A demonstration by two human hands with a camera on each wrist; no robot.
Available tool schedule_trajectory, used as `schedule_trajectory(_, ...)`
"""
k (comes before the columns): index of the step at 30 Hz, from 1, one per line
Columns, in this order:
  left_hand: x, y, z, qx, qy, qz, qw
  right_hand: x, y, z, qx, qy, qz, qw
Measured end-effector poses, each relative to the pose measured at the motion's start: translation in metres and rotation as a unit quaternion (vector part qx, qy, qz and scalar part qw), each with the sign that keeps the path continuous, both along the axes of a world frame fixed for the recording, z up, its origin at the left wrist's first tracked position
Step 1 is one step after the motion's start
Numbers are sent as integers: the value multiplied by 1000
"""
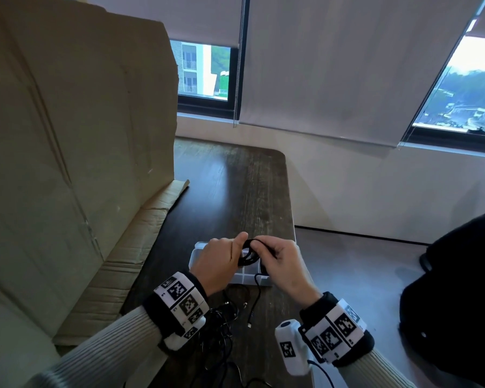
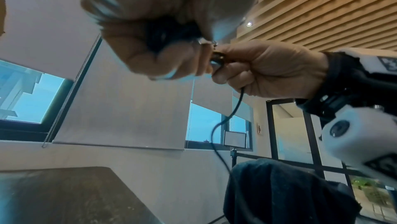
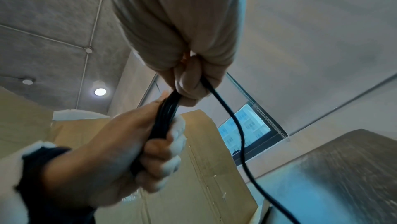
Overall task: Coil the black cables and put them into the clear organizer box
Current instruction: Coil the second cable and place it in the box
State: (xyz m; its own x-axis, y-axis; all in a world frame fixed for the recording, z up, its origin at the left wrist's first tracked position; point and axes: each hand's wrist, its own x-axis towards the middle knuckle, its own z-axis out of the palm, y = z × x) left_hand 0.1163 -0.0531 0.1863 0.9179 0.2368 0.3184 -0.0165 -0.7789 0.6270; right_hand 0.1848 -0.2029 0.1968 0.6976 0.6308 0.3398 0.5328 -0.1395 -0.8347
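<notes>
Both hands meet just above the clear organizer box (image 1: pixel 247 279) on the dark table. My left hand (image 1: pixel 235 247) grips a coiled bundle of black cable (image 1: pixel 248 254); in the right wrist view this left hand (image 3: pixel 128 142) is wrapped round the loops of the cable (image 3: pixel 165 113). My right hand (image 1: pixel 266 257) pinches the same cable beside the coil, and its fingers (image 3: pixel 193 83) close on the strand. The cable's loose tail (image 1: pixel 257 299) hangs down over the box to a connector (image 1: pixel 249 326) on the table. The left wrist view shows the right hand (image 2: pixel 268 71) and the hanging tail (image 2: pixel 225 118).
A tangle of other black cables (image 1: pixel 221 329) lies on the table (image 1: pixel 235 191) under my left wrist. A big cardboard sheet (image 1: pixel 67 163) leans along the left side. The table's right edge drops to the floor, where a dark chair (image 1: pixel 459 289) stands.
</notes>
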Motion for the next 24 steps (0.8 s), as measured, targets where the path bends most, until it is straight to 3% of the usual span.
schedule_trajectory(2, -1, 3, 0, 4, -3, -20, 1000, 7, -5, 7, -36, -7, 27, 999)
schedule_trajectory(4, -4, 3, -3, -22, -11, -110, 994, 19, -12, 15, -66, -16, 59, 996)
schedule_trajectory(7, -7, 3, -4, -86, -33, -164, 982, 31, -15, 14, -40, -5, 91, 995)
schedule_trajectory(11, 7, 10, -1, -50, -144, -64, 986, 21, -1, -18, -9, 82, 78, 994)
schedule_trajectory(17, 20, 30, 12, 23, -224, 76, 971, 1, 9, -42, -224, 107, 63, 967)
schedule_trajectory(19, 21, 37, 20, 67, -231, 84, 967, -5, 5, -38, -275, 68, 78, 956)
schedule_trajectory(21, 21, 42, 18, 129, -216, 62, 966, -13, 2, -28, -318, -34, 105, 942)
schedule_trajectory(24, 20, 40, 2, 195, -200, -32, 960, -18, -7, 11, -268, -155, 142, 940)
